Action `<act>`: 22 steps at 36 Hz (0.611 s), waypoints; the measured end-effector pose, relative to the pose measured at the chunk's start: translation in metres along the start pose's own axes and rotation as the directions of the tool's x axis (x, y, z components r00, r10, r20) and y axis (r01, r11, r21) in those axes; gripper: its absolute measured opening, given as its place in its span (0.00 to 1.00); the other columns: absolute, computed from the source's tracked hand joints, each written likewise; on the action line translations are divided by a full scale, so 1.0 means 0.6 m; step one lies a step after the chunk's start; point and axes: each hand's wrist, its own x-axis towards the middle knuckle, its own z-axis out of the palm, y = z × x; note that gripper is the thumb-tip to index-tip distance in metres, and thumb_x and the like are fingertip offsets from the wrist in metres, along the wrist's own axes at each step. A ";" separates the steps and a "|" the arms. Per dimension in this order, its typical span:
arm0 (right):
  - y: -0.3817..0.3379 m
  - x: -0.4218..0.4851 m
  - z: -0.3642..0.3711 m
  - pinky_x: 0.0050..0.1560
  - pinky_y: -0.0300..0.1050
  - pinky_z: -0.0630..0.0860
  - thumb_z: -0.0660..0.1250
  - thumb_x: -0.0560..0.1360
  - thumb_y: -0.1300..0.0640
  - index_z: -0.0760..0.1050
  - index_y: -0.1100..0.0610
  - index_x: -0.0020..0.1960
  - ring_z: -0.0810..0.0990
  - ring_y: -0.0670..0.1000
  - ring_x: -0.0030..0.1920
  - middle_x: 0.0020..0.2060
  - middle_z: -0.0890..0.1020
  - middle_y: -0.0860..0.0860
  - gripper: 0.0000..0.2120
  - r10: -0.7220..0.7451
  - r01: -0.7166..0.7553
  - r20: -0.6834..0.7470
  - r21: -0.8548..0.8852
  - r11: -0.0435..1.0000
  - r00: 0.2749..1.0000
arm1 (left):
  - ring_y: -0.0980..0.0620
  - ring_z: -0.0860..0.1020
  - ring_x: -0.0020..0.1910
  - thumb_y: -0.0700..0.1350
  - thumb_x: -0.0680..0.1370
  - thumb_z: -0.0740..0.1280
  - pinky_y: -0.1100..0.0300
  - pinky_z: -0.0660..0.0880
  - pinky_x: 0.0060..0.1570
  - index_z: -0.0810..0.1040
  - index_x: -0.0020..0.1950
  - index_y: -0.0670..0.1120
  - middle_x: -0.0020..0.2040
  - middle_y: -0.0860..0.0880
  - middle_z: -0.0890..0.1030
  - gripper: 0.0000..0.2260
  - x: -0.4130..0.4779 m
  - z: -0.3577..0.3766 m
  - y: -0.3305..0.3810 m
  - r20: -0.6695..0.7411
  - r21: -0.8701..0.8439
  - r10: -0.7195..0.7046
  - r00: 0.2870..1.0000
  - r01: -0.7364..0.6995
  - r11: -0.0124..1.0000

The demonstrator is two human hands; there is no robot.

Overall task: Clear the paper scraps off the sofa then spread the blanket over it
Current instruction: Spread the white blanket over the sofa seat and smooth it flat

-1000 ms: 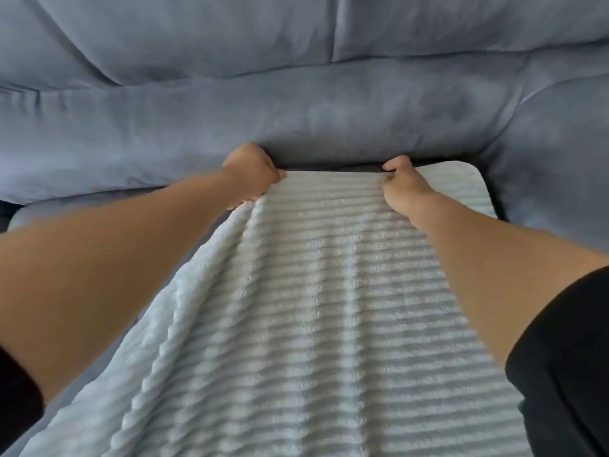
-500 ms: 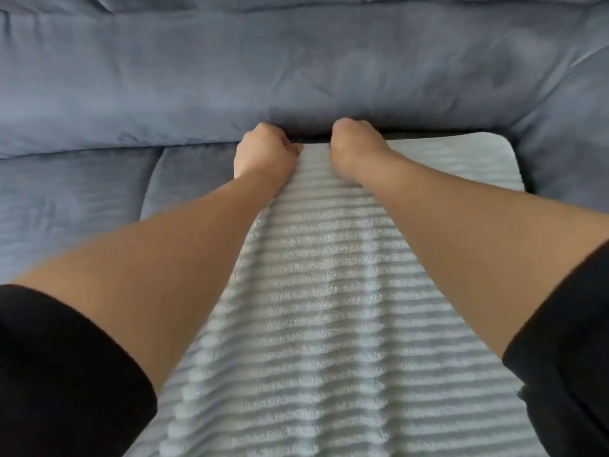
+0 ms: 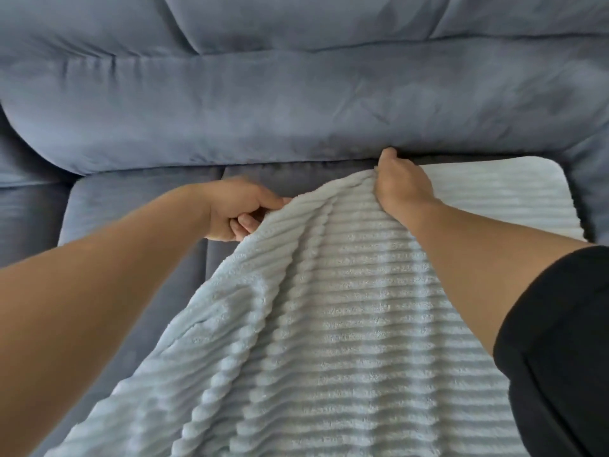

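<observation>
A pale, ribbed fleece blanket (image 3: 346, 324) lies over the right part of the grey-blue sofa seat (image 3: 131, 206). Its far right corner lies flat against the back cushion. My left hand (image 3: 240, 211) pinches the blanket's far edge, lifted a little off the seat, with folds running down from it. My right hand (image 3: 400, 184) grips the same edge further right, close to the crease under the back cushion (image 3: 296, 103). No paper scraps show on the sofa.
The sofa's left seat cushion (image 3: 29, 219) lies bare at the left edge. The right armrest (image 3: 593, 179) rises just past the blanket's corner. Black sleeves cover my upper arms at the lower right.
My left hand has moved left and toward me with the blanket edge, raising folds. My hands, close together half a second ago, are now apart. The view has shifted.
</observation>
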 end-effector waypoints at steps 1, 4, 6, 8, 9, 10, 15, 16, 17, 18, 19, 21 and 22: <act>0.001 0.000 0.001 0.43 0.54 0.69 0.53 0.79 0.68 0.66 0.62 0.59 0.78 0.67 0.52 0.51 0.80 0.64 0.10 -0.001 0.001 -0.011 -0.003 1.000 1.000 | 0.59 0.60 0.18 0.43 0.84 0.62 0.67 0.51 0.17 0.83 0.41 0.47 0.28 0.53 0.69 0.14 0.000 0.005 0.002 -0.060 0.035 0.029 0.998 -0.027 0.999; 0.001 -0.001 0.008 0.42 0.53 0.68 0.53 0.80 0.67 0.66 0.62 0.58 0.79 0.67 0.50 0.49 0.80 0.63 0.09 -0.002 0.002 -0.041 -0.009 1.000 0.999 | 0.57 0.65 0.18 0.43 0.84 0.65 0.69 0.55 0.16 0.76 0.44 0.47 0.30 0.50 0.70 0.08 0.007 0.006 0.021 -0.314 0.067 0.114 0.942 -0.098 0.993; 0.005 -0.001 0.012 0.41 0.53 0.67 0.54 0.80 0.66 0.66 0.62 0.58 0.78 0.66 0.49 0.48 0.80 0.63 0.08 -0.014 0.014 -0.067 0.006 1.000 0.998 | 0.57 0.67 0.16 0.44 0.83 0.66 0.70 0.57 0.16 0.75 0.45 0.47 0.31 0.48 0.71 0.07 0.018 0.002 0.040 -0.490 0.096 0.200 0.849 -0.175 0.980; 0.007 -0.002 0.015 0.40 0.53 0.67 0.54 0.80 0.66 0.66 0.61 0.56 0.78 0.66 0.48 0.44 0.78 0.61 0.06 -0.028 0.030 -0.099 0.019 0.999 0.995 | 0.53 0.74 0.20 0.45 0.81 0.66 0.66 0.68 0.19 0.76 0.44 0.44 0.32 0.46 0.74 0.08 0.040 -0.003 0.057 -0.601 0.331 0.344 0.722 -0.167 0.929; 0.007 -0.004 0.017 0.40 0.53 0.67 0.54 0.81 0.65 0.65 0.60 0.55 0.78 0.66 0.48 0.42 0.76 0.60 0.04 -0.026 0.030 -0.116 0.025 0.999 0.993 | 0.48 0.81 0.28 0.46 0.81 0.67 0.61 0.77 0.27 0.78 0.46 0.41 0.35 0.43 0.79 0.09 0.053 -0.004 0.059 -0.631 0.460 0.404 0.663 -0.100 0.882; 0.007 -0.005 0.019 0.40 0.53 0.67 0.54 0.81 0.63 0.65 0.60 0.54 0.78 0.66 0.48 0.42 0.77 0.60 0.03 -0.020 0.025 -0.132 0.034 0.999 0.991 | 0.43 0.84 0.38 0.47 0.81 0.67 0.55 0.82 0.38 0.81 0.49 0.39 0.40 0.40 0.83 0.11 0.068 -0.004 0.056 -0.662 0.541 0.438 0.608 -0.018 0.841; 0.007 0.000 0.026 0.41 0.53 0.69 0.54 0.83 0.61 0.67 0.61 0.55 0.79 0.66 0.49 0.48 0.81 0.60 0.05 0.002 0.010 -0.207 0.059 0.998 0.978 | 0.39 0.81 0.48 0.49 0.78 0.68 0.55 0.76 0.46 0.84 0.48 0.41 0.45 0.40 0.85 0.12 0.121 -0.005 0.009 -0.720 0.607 0.554 0.417 -0.008 0.795; 0.007 -0.001 0.028 0.42 0.54 0.70 0.54 0.83 0.61 0.67 0.61 0.55 0.79 0.66 0.50 0.49 0.81 0.60 0.05 0.009 0.004 -0.214 0.061 0.998 0.977 | 0.41 0.81 0.45 0.49 0.76 0.69 0.56 0.76 0.45 0.84 0.45 0.42 0.41 0.42 0.84 0.10 0.123 -0.008 0.004 -0.723 0.592 0.561 0.403 -0.056 0.804; 0.007 -0.001 0.030 0.42 0.55 0.70 0.54 0.83 0.60 0.68 0.61 0.55 0.79 0.66 0.50 0.49 0.81 0.61 0.06 0.015 -0.001 -0.218 0.065 0.998 0.976 | 0.44 0.81 0.41 0.49 0.75 0.70 0.59 0.75 0.42 0.83 0.41 0.43 0.36 0.45 0.82 0.09 0.124 -0.012 0.002 -0.727 0.566 0.555 0.404 -0.106 0.818; 0.008 -0.001 0.030 0.43 0.55 0.70 0.54 0.83 0.58 0.68 0.61 0.56 0.79 0.66 0.51 0.50 0.81 0.61 0.07 0.021 -0.006 -0.221 0.068 0.998 0.975 | 0.48 0.80 0.35 0.49 0.75 0.72 0.62 0.75 0.37 0.82 0.38 0.45 0.32 0.48 0.81 0.09 0.122 -0.014 0.003 -0.731 0.533 0.542 0.415 -0.150 0.833; 0.008 -0.002 0.028 0.44 0.55 0.71 0.54 0.84 0.57 0.69 0.61 0.56 0.79 0.67 0.51 0.51 0.81 0.62 0.09 0.028 -0.013 -0.218 0.070 0.997 0.976 | 0.52 0.79 0.28 0.49 0.74 0.73 0.65 0.73 0.30 0.81 0.36 0.45 0.29 0.49 0.79 0.10 0.120 -0.016 0.004 -0.732 0.502 0.527 0.432 -0.182 0.846; 0.006 -0.005 0.019 0.44 0.55 0.71 0.55 0.84 0.55 0.70 0.61 0.56 0.79 0.66 0.52 0.51 0.81 0.62 0.10 0.054 -0.037 -0.218 0.080 0.996 0.974 | 0.59 0.72 0.17 0.48 0.74 0.74 0.69 0.67 0.18 0.80 0.35 0.45 0.25 0.50 0.77 0.11 0.118 -0.018 0.003 -0.716 0.470 0.514 0.473 -0.218 0.855; -0.005 -0.007 0.015 0.44 0.54 0.71 0.55 0.84 0.54 0.71 0.61 0.56 0.79 0.66 0.52 0.52 0.81 0.62 0.11 0.073 -0.053 -0.222 0.093 0.994 0.972 | 0.60 0.71 0.15 0.48 0.75 0.74 0.70 0.65 0.16 0.79 0.34 0.45 0.24 0.50 0.76 0.12 0.113 -0.022 0.001 -0.716 0.465 0.512 0.475 -0.223 0.857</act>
